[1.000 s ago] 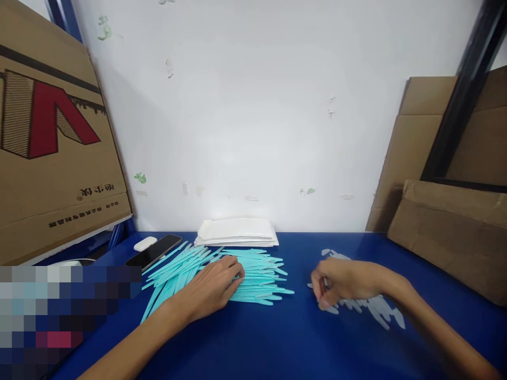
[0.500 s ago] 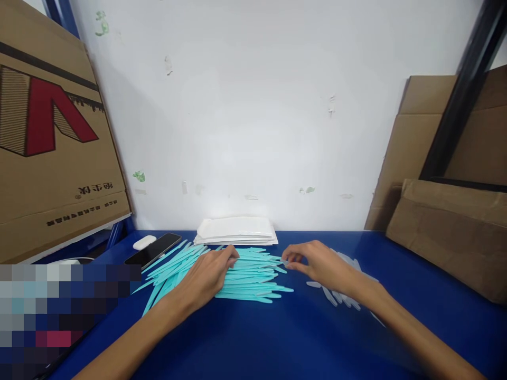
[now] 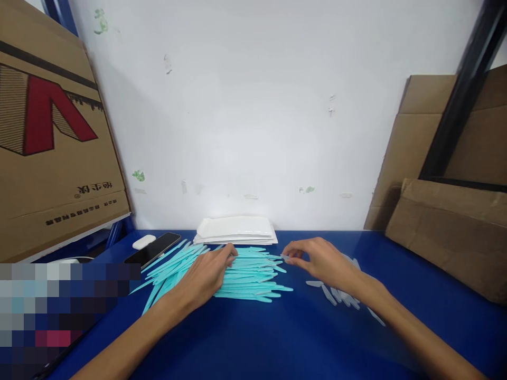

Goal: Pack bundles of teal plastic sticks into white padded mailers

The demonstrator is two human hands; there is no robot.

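A pile of slim turquoise sticks (image 3: pixel 249 287) with tapered ends, like eyebrow razors, lies on the blue table (image 3: pixel 253 343). Over the pile, my left hand (image 3: pixel 206 272) is closed in a pinch on one stick, which points to the right. My right hand (image 3: pixel 317 258) pinches a small clear plastic cap (image 3: pixel 284 257) at that stick's right tip. Whether the cap is fully on the stick, I cannot tell. Several loose clear caps (image 3: pixel 344 298) lie below and behind my right forearm, partly hidden by it.
A stack of white packets (image 3: pixel 235 229) lies against the wall behind the pile. To the left are a phone (image 3: pixel 154 250), a white case (image 3: pixel 143 242) and a large cardboard box (image 3: pixel 59 174). A brown cardboard piece (image 3: pixel 451 237) stands at the right edge.
My right hand has tipped slightly, with its fingers closing nearer the cap at the stick's tip. My left hand keeps nearly the same place.
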